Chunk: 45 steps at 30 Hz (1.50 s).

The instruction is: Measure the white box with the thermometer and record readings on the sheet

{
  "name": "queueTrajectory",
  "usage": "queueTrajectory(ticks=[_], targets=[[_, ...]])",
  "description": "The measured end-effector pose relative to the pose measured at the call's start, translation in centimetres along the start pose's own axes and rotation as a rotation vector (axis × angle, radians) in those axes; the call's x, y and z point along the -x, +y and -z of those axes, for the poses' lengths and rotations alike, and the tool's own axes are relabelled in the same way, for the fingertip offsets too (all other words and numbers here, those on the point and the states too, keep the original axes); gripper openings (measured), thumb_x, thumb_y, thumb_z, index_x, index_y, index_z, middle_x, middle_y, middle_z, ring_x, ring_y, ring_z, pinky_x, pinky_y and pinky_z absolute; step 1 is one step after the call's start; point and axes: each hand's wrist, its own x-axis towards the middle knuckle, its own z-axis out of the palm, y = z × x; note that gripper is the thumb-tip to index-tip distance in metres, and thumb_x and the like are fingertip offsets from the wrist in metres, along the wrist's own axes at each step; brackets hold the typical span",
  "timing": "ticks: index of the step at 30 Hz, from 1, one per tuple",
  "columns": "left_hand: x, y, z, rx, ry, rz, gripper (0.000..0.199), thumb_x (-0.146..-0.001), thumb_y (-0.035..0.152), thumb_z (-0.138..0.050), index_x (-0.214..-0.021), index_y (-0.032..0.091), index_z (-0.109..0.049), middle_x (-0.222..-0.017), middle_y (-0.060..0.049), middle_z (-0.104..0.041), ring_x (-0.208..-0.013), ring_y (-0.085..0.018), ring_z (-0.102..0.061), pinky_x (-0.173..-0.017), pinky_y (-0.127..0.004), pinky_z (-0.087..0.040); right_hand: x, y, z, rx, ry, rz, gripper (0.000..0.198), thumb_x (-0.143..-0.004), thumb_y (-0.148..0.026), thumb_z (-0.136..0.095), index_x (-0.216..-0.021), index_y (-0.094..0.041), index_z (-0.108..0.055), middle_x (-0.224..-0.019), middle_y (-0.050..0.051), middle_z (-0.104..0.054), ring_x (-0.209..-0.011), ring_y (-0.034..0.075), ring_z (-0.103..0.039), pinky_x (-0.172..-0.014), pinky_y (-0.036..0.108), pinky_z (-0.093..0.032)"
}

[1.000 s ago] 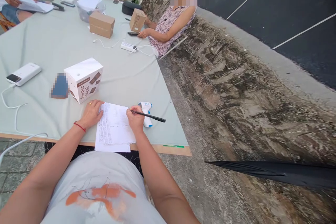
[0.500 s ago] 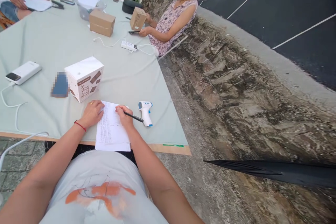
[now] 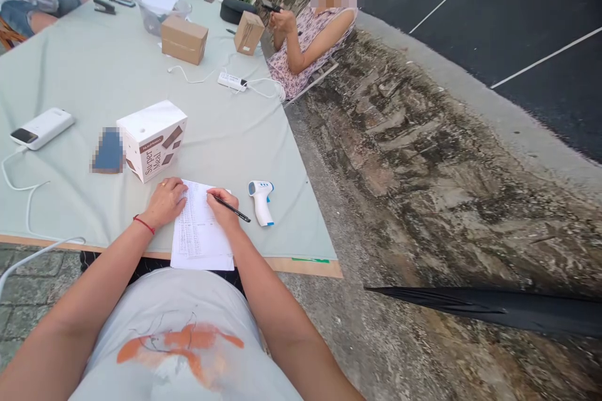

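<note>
A printed sheet of paper (image 3: 200, 235) lies at the near edge of the table (image 3: 94, 75), which is covered by a pale green cloth. My left hand (image 3: 164, 200) rests flat on the sheet's left edge, fingers spread. My right hand (image 3: 223, 208) grips a black pen (image 3: 232, 208) with its tip on the upper part of the sheet. A white and blue infrared thermometer (image 3: 261, 200) lies on the cloth just right of my right hand. A white box printed "Super Meal" (image 3: 151, 140) stands just beyond my left hand.
A white power bank (image 3: 41, 128) with a cable lies at the left. Two cardboard boxes (image 3: 184, 40) and a white power strip (image 3: 231, 81) sit farther back. Three other people sit around the far end. A rough stone wall (image 3: 423, 156) runs along the right.
My right hand slid left across the sheet with the pen, uncovering the thermometer. The seated person at the right lifted a phone from the table up to chest height.
</note>
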Motion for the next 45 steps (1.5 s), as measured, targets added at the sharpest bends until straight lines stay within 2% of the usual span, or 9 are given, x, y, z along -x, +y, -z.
queueTrajectory(ticks=[8, 13, 17, 22, 26, 31, 45], targets=[[0.0, 0.0, 0.2, 0.011, -0.015, -0.003, 0.025, -0.089, 0.023, -0.052, -0.11, 0.017, -0.064, -0.117, -0.014, -0.059, -0.107, -0.031, -0.055, -0.096, -0.051, -0.047, -0.3, 0.1, -0.3, 0.019, 0.023, -0.052, 0.019, -0.066, -0.034, -0.059, -0.076, -0.023, -0.071, -0.078, 0.001, -0.073, -0.073, 0.018, -0.062, -0.071, 0.032, -0.052], [0.0, 0.1, 0.3, 0.019, -0.023, -0.011, 0.025, -0.089, 0.022, -0.051, -0.11, 0.016, -0.064, -0.117, -0.015, -0.059, -0.107, -0.031, -0.054, -0.095, -0.051, -0.047, 0.5, -0.6, -0.2, 0.016, 0.0, 0.018, 0.022, -0.072, -0.038, -0.058, -0.077, -0.021, -0.07, -0.078, 0.002, -0.071, -0.072, 0.018, -0.06, -0.071, 0.032, -0.051], [0.0, 0.0, 0.3, 0.01, -0.021, -0.007, 0.025, -0.089, 0.023, -0.052, -0.11, 0.016, -0.064, -0.117, -0.014, -0.06, -0.108, -0.031, -0.054, -0.096, -0.05, -0.047, 0.7, -0.8, 0.0, 0.015, -0.03, 0.055, 0.027, -0.076, -0.046, -0.056, -0.075, -0.021, -0.065, -0.07, 0.001, -0.065, -0.068, 0.017, -0.056, -0.066, 0.031, -0.048], [-0.1, -0.2, 0.2, 0.007, -0.031, -0.005, 0.026, -0.089, 0.023, -0.051, -0.11, 0.016, -0.064, -0.117, -0.014, -0.06, -0.108, -0.031, -0.054, -0.096, -0.051, -0.047, 0.7, -1.0, 0.0, 0.004, 0.006, 0.085, 0.026, -0.079, -0.047, -0.054, -0.073, -0.022, -0.058, -0.068, -0.001, -0.06, -0.066, 0.015, -0.052, -0.064, 0.029, -0.045], [-0.1, -0.1, 0.2, 0.016, -0.038, 0.006, 0.026, -0.088, 0.023, -0.052, -0.11, 0.016, -0.064, -0.117, -0.014, -0.06, -0.109, -0.032, -0.054, -0.097, -0.051, -0.046, 0.7, -0.8, -0.1, 0.004, -0.023, 0.059, 0.021, -0.074, -0.043, -0.057, -0.07, -0.023, -0.057, -0.065, -0.001, -0.059, -0.064, 0.015, -0.051, -0.062, 0.029, -0.045], [-0.1, -0.1, 0.2, 0.04, -0.025, 0.002, 0.025, -0.088, 0.023, -0.052, -0.109, 0.018, -0.065, -0.116, -0.013, -0.059, -0.108, -0.031, -0.054, -0.096, -0.051, -0.047, 0.6, -0.2, -0.3, 0.011, -0.001, 0.015, 0.015, -0.067, -0.035, -0.056, -0.075, -0.023, -0.06, -0.066, -0.003, -0.06, -0.063, 0.015, -0.05, -0.063, 0.028, -0.046], [0.0, -0.2, 0.2, 0.036, -0.031, 0.011, 0.026, -0.088, 0.023, -0.052, -0.11, 0.018, -0.065, -0.118, -0.014, -0.059, -0.108, -0.031, -0.054, -0.094, -0.05, -0.047, 0.6, -0.5, -0.2, 0.037, -0.038, 0.002, 0.013, -0.067, -0.035, -0.054, -0.073, -0.024, -0.059, -0.064, -0.003, -0.06, -0.061, 0.015, -0.049, -0.061, 0.028, -0.045]])
